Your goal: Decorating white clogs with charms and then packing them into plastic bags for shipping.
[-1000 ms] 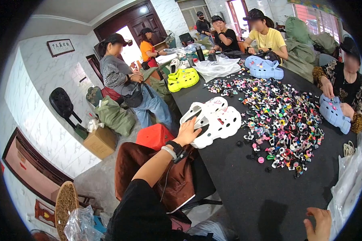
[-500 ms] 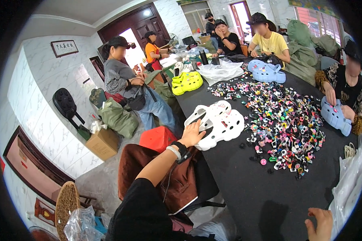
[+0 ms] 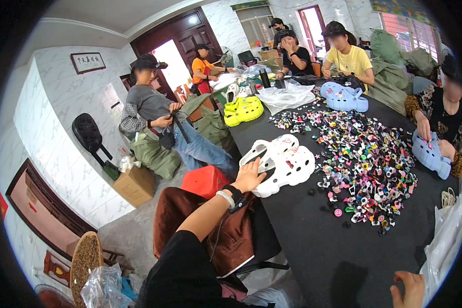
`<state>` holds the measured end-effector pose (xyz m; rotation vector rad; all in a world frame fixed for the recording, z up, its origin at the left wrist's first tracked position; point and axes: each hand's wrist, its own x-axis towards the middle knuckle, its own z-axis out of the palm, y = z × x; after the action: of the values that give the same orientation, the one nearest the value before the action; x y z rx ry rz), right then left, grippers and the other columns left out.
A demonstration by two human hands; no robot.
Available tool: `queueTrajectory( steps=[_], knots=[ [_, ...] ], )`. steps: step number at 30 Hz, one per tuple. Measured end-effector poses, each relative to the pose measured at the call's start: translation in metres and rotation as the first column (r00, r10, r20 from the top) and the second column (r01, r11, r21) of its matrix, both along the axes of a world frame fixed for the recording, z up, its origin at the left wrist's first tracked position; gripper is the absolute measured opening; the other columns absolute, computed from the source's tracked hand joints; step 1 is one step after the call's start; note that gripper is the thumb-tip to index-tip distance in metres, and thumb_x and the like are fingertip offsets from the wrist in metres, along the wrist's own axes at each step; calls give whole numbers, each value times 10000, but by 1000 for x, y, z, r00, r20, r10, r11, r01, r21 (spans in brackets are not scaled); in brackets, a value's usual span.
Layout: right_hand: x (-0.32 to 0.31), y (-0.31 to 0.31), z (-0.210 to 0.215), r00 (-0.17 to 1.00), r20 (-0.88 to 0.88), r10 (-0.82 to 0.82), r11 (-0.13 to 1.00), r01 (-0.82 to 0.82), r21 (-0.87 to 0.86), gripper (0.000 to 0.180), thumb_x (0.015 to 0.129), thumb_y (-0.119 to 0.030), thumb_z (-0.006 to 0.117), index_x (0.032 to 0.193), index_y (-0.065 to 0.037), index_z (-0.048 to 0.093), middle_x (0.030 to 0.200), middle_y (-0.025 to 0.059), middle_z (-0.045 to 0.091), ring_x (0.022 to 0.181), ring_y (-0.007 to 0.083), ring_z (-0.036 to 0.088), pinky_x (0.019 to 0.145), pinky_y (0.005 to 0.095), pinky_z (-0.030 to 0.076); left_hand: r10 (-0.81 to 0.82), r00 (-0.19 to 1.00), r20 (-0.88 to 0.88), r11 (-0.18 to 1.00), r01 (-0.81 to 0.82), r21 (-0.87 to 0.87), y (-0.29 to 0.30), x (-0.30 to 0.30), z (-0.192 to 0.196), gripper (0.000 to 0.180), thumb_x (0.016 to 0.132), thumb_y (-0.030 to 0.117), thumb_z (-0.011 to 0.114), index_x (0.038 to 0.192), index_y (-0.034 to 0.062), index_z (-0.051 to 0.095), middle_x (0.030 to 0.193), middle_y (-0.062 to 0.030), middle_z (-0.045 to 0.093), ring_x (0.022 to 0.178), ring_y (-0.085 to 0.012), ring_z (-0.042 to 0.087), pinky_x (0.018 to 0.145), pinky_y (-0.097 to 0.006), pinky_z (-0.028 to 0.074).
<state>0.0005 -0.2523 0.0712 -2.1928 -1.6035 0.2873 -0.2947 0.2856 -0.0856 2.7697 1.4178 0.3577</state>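
Note:
A pair of white clogs (image 3: 285, 167) with holes and a few red decorations sits on the near left edge of the black-topped table (image 3: 313, 246). My left hand (image 3: 249, 177) lies on the heel end of the nearer clog, fingers stretched out and touching it. Over the table's lower right, my right hand (image 3: 409, 289) has its fingers loosely bent and apart, with nothing in them. A wide heap of small colourful shoe charms (image 3: 367, 174) spreads just right of the white clogs.
Yellow-green clogs (image 3: 243, 110) and blue clogs (image 3: 346, 97) stand farther back, near a clear plastic bag (image 3: 285, 97). At right, a person handles a blue clog (image 3: 430, 156). Plastic sheeting (image 3: 446, 241) lies beside my right hand. A brown-draped chair (image 3: 205, 226) and red stool (image 3: 204, 181) stand left.
The view has shifted slightly, so the table's contents sit a little farther right. My left hand stays on the white clog. The standing person in grey has changed posture, hands at a dark strap.

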Motion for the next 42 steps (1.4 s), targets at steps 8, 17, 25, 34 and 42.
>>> queueTrajectory(
  steps=[8,17,25,34,42],
  knots=[
    [4,5,-5,1000,-21,14,998,-15,-59,257,904,-93,559,1133,16,600,995,214,657,932,367,624,825,410,475,-46,999,14,999,46,24,2,0,-4,743,907,444,499,1444,-4,251,1326,-208,465,1272,-355,409,1073,-464,279],
    [4,9,-8,1000,-5,30,997,-30,-77,260,901,-82,559,1138,16,599,1010,217,650,931,368,621,828,412,474,-47,999,14,998,47,34,6,-4,-8,749,911,450,484,1447,-14,242,1328,-230,449,1269,-352,406,1074,-468,268],
    [4,9,-11,1000,-12,28,998,-29,-63,269,887,-65,570,1145,8,599,993,201,654,919,362,621,819,409,473,-33,999,-13,999,33,-7,0,0,-1,750,914,450,474,1450,-16,235,1338,-222,446,1282,-344,395,1080,-459,258],
    [3,10,-14,999,-15,40,998,-40,-48,267,886,-74,576,1141,3,599,985,196,661,917,357,621,819,409,472,-34,999,2,999,34,9,1,1,-2,751,910,446,489,1451,-12,242,1361,-217,438,1293,-334,386,1087,-458,251],
    [1,10,-10,1000,1,32,995,-31,-92,262,900,-91,563,1141,4,597,985,198,662,918,363,621,821,414,471,-56,998,17,997,55,52,3,-1,-7,755,901,447,504,1444,-14,252,1328,-203,468,1257,-343,420,1068,-469,279]
  ],
)
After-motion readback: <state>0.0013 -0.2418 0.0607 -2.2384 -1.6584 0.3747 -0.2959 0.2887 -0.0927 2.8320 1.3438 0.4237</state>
